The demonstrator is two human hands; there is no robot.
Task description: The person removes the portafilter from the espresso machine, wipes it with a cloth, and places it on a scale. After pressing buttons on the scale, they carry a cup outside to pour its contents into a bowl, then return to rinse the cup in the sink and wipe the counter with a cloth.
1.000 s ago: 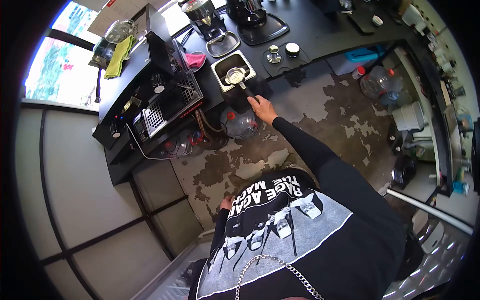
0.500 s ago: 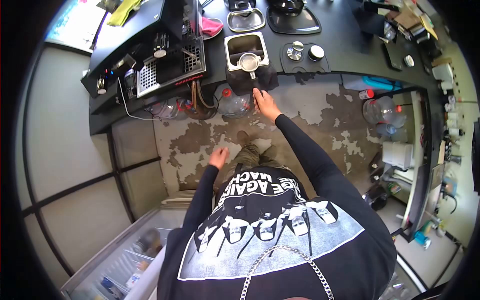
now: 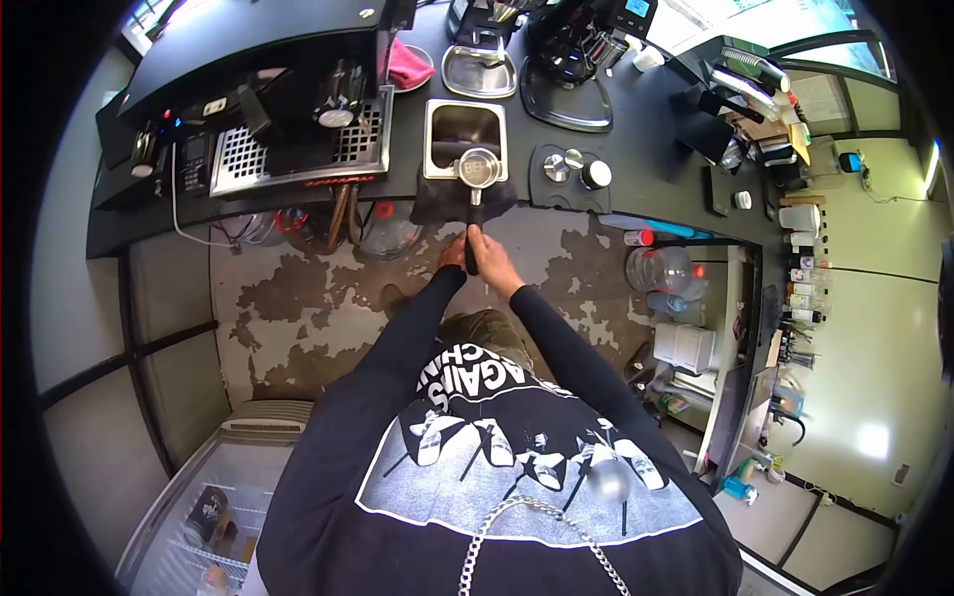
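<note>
A portafilter [image 3: 479, 169] with a round metal basket and a black handle lies over the front edge of a metal sink-like bin [image 3: 429, 129] set in the dark counter. My right hand [image 3: 494, 262] is wrapped round its handle. Close beside it on the left, my left hand [image 3: 453, 252] is at the lower part of the handle; its fingers are mostly hidden, so its grip cannot be made out. A black cloth [image 3: 437, 199] hangs over the counter's edge below the bin.
An espresso machine with a drip grate [image 3: 243, 159] stands left. Right of the bin is a mat [image 3: 571, 191] with a metal tamper [image 3: 596, 175]. Behind are a metal tray [image 3: 479, 74], a black tray [image 3: 566, 107] and a pink cloth [image 3: 408, 66]. An open-topped fridge [image 3: 229, 467] is lower left.
My left hand has come up from beside my body to the portafilter's handle, next to my right hand. The camera view has shifted, showing more of the counter's far side.
</note>
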